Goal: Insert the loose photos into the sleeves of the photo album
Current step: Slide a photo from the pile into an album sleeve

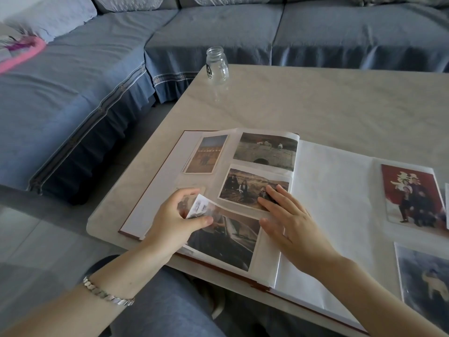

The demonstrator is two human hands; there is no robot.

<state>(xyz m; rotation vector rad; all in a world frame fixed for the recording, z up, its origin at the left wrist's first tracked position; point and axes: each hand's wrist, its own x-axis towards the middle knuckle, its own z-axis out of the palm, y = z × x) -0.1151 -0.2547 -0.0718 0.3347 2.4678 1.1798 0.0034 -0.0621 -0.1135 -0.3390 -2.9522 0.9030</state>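
Photo album (328, 190): lies open on the table beneath both hands; white pages, glossy clear sleeves, reddish-brown cover edge.
Left hand (175, 222): thumb and curled fingers pinch a small photo at the lifted corner of a sleeve.
Small photo (198, 208): pale, black-and-white, slightly bent; between the two hands, nearer the left.
Right hand (289, 220): flat, fingers straight and spread, pressing the sleeve over a brownish landscape picture.
Bracelet (107, 294): silver metal links on the left wrist.
Loose photos (410, 195): lying flat to the right of the right hand; one has a red backdrop with a large pale character, too blurred to read.
Glass jar (217, 65): well beyond the hands at the table's far edge; clear, threaded neck, dark printed mark too small to read.
Table (315, 103): pale, smooth, marble-veined.
Sofa (218, 25): behind the table, blue fabric cover.
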